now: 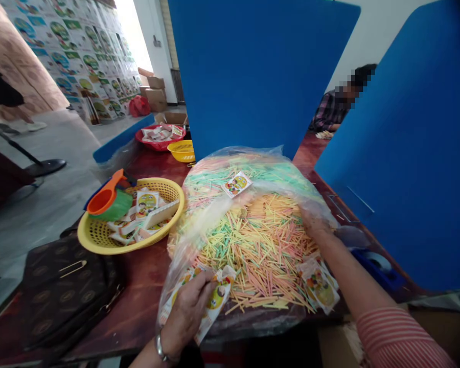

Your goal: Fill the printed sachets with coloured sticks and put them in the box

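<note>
A large clear plastic bag [210, 217] lies open on the table, full of thin pastel sticks [253, 240] in yellow, orange, pink and green. My left hand [189, 306], with a metal bangle at the wrist, is closed on a printed packet [216, 299] at the bag's near left edge. Over at the bag's right side is my right hand [315, 223]; its fingers are hidden among the plastic and sticks. Another printed packet [320, 283] lies at the near right of the pile. One small packet [236, 184] rests on top of the plastic.
On the left, a yellow basket [82, 232] holds packets and an orange and green scoop [109, 199]. A brown handbag [69, 286] lies nearby. Blue partitions [249, 76] stand behind and right. A red basket [159, 145] sits further back. Another person [335, 105] sits beyond.
</note>
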A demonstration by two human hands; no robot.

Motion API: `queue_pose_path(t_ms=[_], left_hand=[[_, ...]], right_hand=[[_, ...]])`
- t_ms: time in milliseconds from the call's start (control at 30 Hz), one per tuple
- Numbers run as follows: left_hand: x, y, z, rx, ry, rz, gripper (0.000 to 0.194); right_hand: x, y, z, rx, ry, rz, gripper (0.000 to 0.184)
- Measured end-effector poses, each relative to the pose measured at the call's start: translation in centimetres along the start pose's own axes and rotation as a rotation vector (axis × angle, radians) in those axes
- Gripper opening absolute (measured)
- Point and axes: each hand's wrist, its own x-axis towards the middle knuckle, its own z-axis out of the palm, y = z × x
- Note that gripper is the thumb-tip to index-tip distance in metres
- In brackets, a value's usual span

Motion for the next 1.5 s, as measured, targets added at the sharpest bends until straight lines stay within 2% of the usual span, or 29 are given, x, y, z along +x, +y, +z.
queue_pose_path(t_ms=[100,167,233,300,367,400,500,700,867,1000,1133,1267,1333,1433,1500], left_hand=[[0.3,0.6,0.1,-0.039,0.026,-0.033,0.022],[0.5,0.8,0.2,-0.068,0.034,-0.043,0.021],[0.8,1.0,0.5,-0.093,0.022,-0.045,0.020],[1.0,1.2,0.8,-0.110,-0.005,-0.028,0.019],[1.1,1.6,1.2,-0.117,-0.049,-0.005,0.020],[1.2,1.8,1.3,-0.121,-0.070,0.003,0.020],[1.2,2.3,1.6,-0.132,-0.107,0.005,0.022],[1.1,2.7,1.4,-0.225,-0.107,-0.007,0.019],[1.4,3.2,1.2,-0.330,-0.073,-0.065,0.016],[1.6,2.7,1.8,-0.504,-0.050,-0.125,0.016],[1.7,2.4,2.3,-0.664,-0.042,-0.151,0.018],[2.1,2.9,2.2,-0.743,-0.046,-0.163,0.019],[2.5,3.4,1.9,-0.740,-0.046,-0.180,0.020],[2.9,3.8,1.2,-0.686,-0.037,-0.188,0.022],[3.1,3.8,0.8,-0.613,-0.020,-0.191,0.022]], right_hand=[[-0.6,-1.2,-1.5,0.109,-0.067,0.001,0.028],[-1.9,-2.8,-3.3,0.334,-0.038,0.000,0.024],[-3.9,-5.4,-5.5,0.733,0.053,0.025,0.019],[-6.2,-8.6,-7.6,1.278,0.084,0.104,0.018],[-8.4,-11.9,-9.3,1.843,0.048,0.129,0.014],[-9.2,-13.2,-9.9,2.048,0.015,0.146,0.012],[-10.5,-15.8,-10.6,2.387,-0.051,0.195,0.008],[-10.8,-16.8,-9.9,2.394,-0.133,0.280,0.010],[-11.4,-17.5,-9.1,2.259,-0.239,0.186,0.015],[-11.8,-17.7,-8.6,2.214,-0.296,0.156,0.013],[-11.6,-17.8,-8.6,2.268,-0.350,0.202,0.038],[-10.9,-18.0,-9.0,2.276,-0.336,0.222,0.036],[-10.6,-17.7,-9.3,2.138,-0.316,0.141,0.034],[-10.2,-16.9,-9.5,1.832,-0.288,-0.056,0.034],[-9.8,-16.3,-9.6,1.788,-0.240,-0.065,0.038]])
